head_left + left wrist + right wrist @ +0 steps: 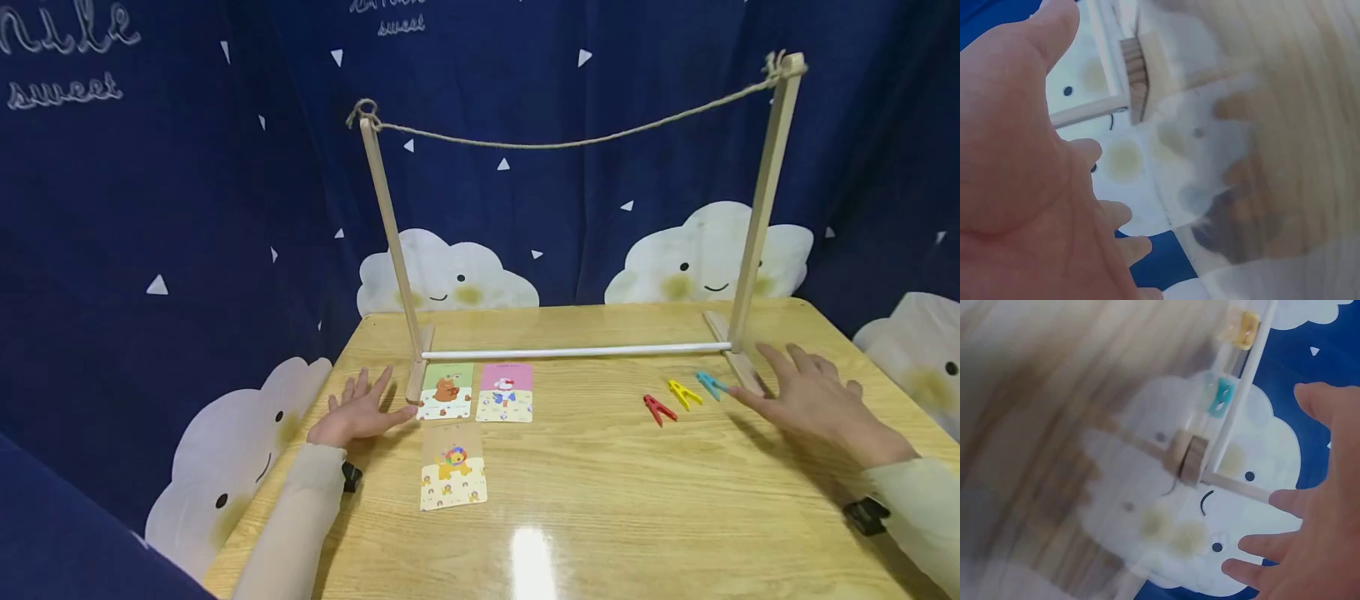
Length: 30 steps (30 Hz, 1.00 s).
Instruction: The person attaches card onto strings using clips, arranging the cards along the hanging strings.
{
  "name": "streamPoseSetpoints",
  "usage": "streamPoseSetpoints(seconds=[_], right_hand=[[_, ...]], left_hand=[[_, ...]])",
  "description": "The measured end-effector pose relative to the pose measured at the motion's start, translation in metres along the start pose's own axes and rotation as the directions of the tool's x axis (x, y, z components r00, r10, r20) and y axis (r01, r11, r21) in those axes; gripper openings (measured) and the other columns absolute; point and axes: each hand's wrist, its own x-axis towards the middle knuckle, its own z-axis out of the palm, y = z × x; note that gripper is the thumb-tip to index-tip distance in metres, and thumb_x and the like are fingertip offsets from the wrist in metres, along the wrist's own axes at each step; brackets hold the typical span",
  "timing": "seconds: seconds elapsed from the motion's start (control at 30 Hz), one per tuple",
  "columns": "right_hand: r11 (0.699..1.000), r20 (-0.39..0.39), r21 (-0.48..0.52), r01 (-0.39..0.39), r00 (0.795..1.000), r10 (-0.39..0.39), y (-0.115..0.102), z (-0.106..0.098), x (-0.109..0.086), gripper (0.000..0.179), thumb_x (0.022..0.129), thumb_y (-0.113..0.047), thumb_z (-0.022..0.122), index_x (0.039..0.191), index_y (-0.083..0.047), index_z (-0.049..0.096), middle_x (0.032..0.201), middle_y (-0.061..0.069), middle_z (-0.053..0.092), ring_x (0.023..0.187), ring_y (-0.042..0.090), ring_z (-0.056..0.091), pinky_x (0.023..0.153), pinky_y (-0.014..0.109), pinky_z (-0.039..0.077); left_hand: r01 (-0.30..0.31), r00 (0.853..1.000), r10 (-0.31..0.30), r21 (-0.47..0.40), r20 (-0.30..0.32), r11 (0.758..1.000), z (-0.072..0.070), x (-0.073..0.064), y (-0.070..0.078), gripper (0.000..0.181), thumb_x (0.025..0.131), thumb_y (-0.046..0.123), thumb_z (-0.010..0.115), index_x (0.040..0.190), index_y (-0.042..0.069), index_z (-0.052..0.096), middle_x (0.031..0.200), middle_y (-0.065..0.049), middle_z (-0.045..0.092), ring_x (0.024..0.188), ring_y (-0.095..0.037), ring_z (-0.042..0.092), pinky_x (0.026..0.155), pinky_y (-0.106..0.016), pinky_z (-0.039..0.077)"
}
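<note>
My left hand [358, 412] is spread beside the left foot of a wooden frame, its thumb tip right at the edge of a green card with a bear [446, 392]. Next to that lies a pink card with a white figure [504, 393], and nearer me a tan card with a lion [453, 467]. On the right, my right hand [817, 408] has its fingers extended, thumb tip close by a blue clothespin [710, 384]. A yellow clothespin [684, 393] and a red clothespin [658, 409] lie left of it. Neither hand holds anything.
A twine rope [555, 146] sags between the left post [392, 233] and the right post [767, 200]. A white rod [577, 352] joins the posts low down. Behind the wooden table [600, 500] hangs a dark blue curtain [465, 192] with clouds.
</note>
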Motion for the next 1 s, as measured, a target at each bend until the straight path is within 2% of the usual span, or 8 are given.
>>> streamPoseSetpoints(seconds=[0.13,0.27,0.37,0.5,0.67,0.83,1.0], right_hand=[[0.999,-0.089,0.032,0.034,0.996,-0.032,-0.013,-0.002,0.004,0.095,0.095,-0.066,0.061,0.159,-0.003,0.031,0.148,0.041,0.035,0.126,0.069,0.03,0.079,0.082,0.032],[0.989,-0.169,0.095,0.111,0.981,-0.094,-0.026,-0.004,0.008,0.086,0.095,-0.055,0.068,0.152,0.003,0.04,0.141,0.042,0.045,0.126,0.063,0.038,0.092,0.073,0.031],[0.979,-0.182,0.139,0.15,0.975,-0.124,-0.036,-0.004,0.008,0.081,0.095,-0.05,0.07,0.148,0.006,0.044,0.136,0.044,0.047,0.122,0.064,0.042,0.096,0.072,0.03],[0.968,-0.16,0.19,0.161,0.978,-0.131,-0.051,-0.001,0.003,0.078,0.096,-0.049,0.071,0.146,0.006,0.047,0.127,0.04,0.054,0.113,0.059,0.052,0.087,0.07,0.042],[0.947,-0.084,0.276,0.165,0.986,-0.147,-0.07,0.008,-0.004,0.072,0.097,-0.047,0.07,0.144,0.004,0.052,0.12,0.031,0.063,0.101,0.044,0.065,0.081,0.058,0.053],[0.941,-0.021,0.296,0.167,0.986,-0.168,-0.086,0.017,-0.008,0.066,0.095,-0.048,0.073,0.138,0.001,0.059,0.106,0.017,0.071,0.089,0.027,0.069,0.073,0.043,0.055],[0.943,0.012,0.285,0.171,0.983,-0.182,-0.093,0.025,-0.011,0.06,0.092,-0.048,0.077,0.127,0.0,0.066,0.091,0.001,0.07,0.079,0.014,0.064,0.066,0.032,0.05]], left_hand=[[-0.043,0.999,0.042,-0.013,-0.019,0.999,0.0,-0.001,0.005,0.11,0.088,0.08,0.056,0.168,0.023,0.007,0.171,-0.026,-0.005,0.155,-0.052,-0.006,0.114,-0.078,-0.005],[-0.103,0.994,0.102,-0.029,-0.039,0.994,0.001,-0.001,0.014,0.11,0.086,0.078,0.063,0.168,0.022,0.014,0.171,-0.025,0.002,0.155,-0.051,0.001,0.116,-0.076,0.0],[-0.155,0.987,0.154,-0.033,-0.049,0.987,0.002,-0.002,0.021,0.109,0.085,0.074,0.068,0.167,0.021,0.02,0.17,-0.026,0.009,0.155,-0.053,0.007,0.116,-0.076,0.007],[-0.214,0.975,0.21,-0.054,-0.069,0.975,0.007,-0.004,0.03,0.107,0.083,0.068,0.075,0.164,0.016,0.029,0.168,-0.024,0.021,0.153,-0.051,0.017,0.118,-0.07,0.02],[-0.27,0.963,0.265,-0.155,-0.053,0.95,0.015,-0.008,0.042,0.107,0.079,0.058,0.085,0.162,0.014,0.033,0.162,-0.016,0.038,0.15,-0.041,0.029,0.118,-0.06,0.03],[-0.292,0.956,0.289,-0.207,-0.046,0.934,0.022,-0.012,0.05,0.105,0.076,0.05,0.091,0.158,0.01,0.04,0.156,-0.017,0.045,0.144,-0.038,0.037,0.115,-0.058,0.035],[-0.309,0.951,0.306,-0.212,-0.045,0.927,0.027,-0.017,0.055,0.094,0.072,0.044,0.095,0.148,0.008,0.053,0.149,-0.015,0.052,0.141,-0.036,0.043,0.114,-0.055,0.038]])
